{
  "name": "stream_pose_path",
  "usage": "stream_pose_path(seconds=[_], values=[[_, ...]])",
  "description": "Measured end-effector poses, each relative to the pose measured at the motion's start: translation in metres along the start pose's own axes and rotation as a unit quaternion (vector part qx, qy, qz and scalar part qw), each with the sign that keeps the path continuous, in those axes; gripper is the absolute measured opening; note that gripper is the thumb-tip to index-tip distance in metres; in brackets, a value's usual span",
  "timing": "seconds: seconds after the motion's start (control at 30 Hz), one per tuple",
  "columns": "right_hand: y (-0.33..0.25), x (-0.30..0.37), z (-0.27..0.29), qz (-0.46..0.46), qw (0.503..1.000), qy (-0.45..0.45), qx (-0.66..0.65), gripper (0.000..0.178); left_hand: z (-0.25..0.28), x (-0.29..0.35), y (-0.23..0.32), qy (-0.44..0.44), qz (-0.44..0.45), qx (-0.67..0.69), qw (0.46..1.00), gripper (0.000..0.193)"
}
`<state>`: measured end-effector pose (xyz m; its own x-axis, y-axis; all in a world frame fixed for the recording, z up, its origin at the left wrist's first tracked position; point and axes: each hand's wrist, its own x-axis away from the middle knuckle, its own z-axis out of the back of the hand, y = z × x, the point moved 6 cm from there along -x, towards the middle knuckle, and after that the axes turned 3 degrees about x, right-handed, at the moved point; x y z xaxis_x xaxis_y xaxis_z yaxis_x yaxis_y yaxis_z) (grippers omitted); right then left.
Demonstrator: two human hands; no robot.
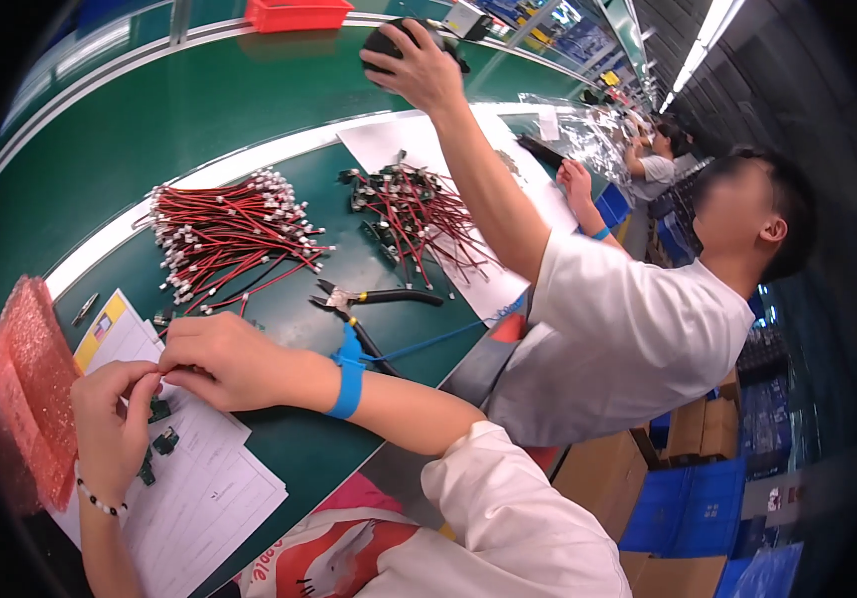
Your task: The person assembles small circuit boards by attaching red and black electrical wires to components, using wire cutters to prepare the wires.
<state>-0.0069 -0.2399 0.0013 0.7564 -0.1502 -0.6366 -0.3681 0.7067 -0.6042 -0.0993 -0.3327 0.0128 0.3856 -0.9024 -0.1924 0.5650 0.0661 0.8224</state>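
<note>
Both hands meet above the white papers [224, 488], and the fingertips of the left hand [113, 414] and the right hand [227, 359] are pinched closed on a small piece. The fingers hide it almost fully, so I cannot tell its kind. Just below, on the papers, lie small green circuit boards [165, 441], roughly square, with uneven dark parts on them. Farther on the green table [289, 384] there is a wide heap of cables [234, 234], thin, red and black, with white plugs at their ends. Beside it, to the right, lies a pile of green boards with such wires [411, 204]. Cutters [342, 298] with black-and-yellow handles lie open near the right forearm, which wears a blue wrist strap [349, 387].
</note>
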Motion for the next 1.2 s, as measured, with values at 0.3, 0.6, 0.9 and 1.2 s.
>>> stream_pose_path(seconds=[0.3,0.6,0.9,1.2], values=[[-0.004,0.001,-0.001,-0.008,0.999,0.021,0.044,0.008,-0.002,0.008,0.021,0.069,-0.131,-0.126,0.981,0.006],[-0.006,0.003,0.006,-0.007,0.998,0.029,0.061,0.010,0.004,0.004,0.018,0.057,-0.075,-0.100,0.991,0.005],[-0.007,-0.003,-0.008,0.011,0.996,0.039,0.077,0.010,0.021,0.014,0.015,-0.057,-0.103,-0.202,0.972,0.029],[-0.006,-0.006,0.014,-0.061,0.993,0.004,0.105,0.011,0.001,0.001,-0.028,-0.197,-0.013,-0.201,0.959,0.020]])
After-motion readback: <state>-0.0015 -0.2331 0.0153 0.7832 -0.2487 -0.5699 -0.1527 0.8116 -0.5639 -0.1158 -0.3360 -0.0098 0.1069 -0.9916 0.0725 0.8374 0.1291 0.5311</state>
